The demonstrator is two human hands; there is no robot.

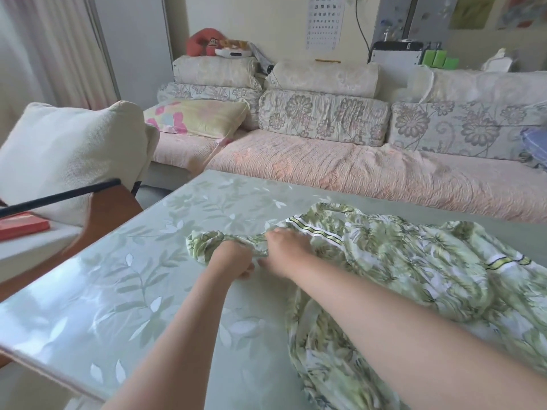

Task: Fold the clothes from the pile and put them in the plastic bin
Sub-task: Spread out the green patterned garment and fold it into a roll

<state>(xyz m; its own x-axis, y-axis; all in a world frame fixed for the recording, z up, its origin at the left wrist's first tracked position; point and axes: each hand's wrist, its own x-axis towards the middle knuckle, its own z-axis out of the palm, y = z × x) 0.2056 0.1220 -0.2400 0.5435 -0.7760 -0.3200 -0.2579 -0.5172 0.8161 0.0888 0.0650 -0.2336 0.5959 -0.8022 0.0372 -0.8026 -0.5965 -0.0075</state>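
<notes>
1. The garment (399, 261), in a green leaf print, lies crumpled on the table (133, 276). It covers the right half, from near the far edge down to the near edge.
2. One bunched end of it reaches left toward the table's middle.
3. The left hand (233, 260) is closed round that bunched end, fingers curled into the cloth.
4. The right hand (288, 250), just beside the left, grips the same stretch of cloth with bent fingers.
5. A sofa (355, 167) stands beyond the far edge. A red book (20, 224) lies on a lower surface past the left edge.
</notes>
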